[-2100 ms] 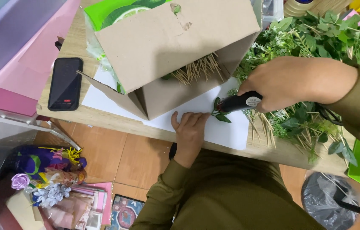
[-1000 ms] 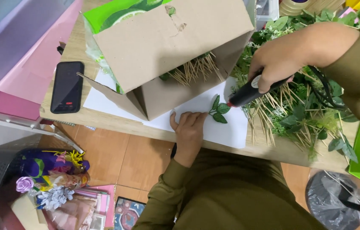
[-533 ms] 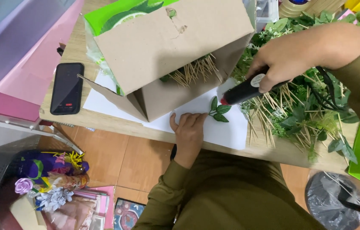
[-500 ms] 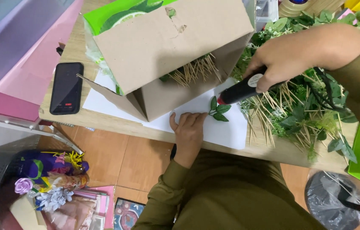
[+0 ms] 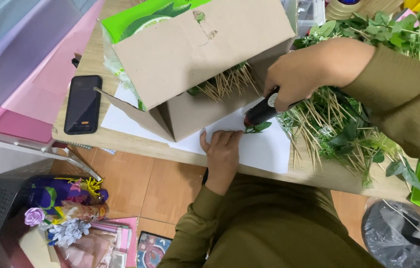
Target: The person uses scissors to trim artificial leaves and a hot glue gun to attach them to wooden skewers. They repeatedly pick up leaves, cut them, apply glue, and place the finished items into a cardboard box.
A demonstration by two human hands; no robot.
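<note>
Head view: right hand [image 5: 309, 74] grip closed round black glue gun [image 5: 262, 110], nozzle at green leaf sprig [image 5: 257, 127] on white paper [image 5: 264, 149]; left hand [image 5: 222, 154] flat, pinning sprig stem on table [image 5: 135, 144].

The scene is seen from one camera, worn on the head and pointed steeply down. The wooden table [image 5: 120, 144] edge, the floor [image 5: 145, 183] beneath and the wearer's olive sleeves are taken in at close range. No second view is provided for overlap.
</note>
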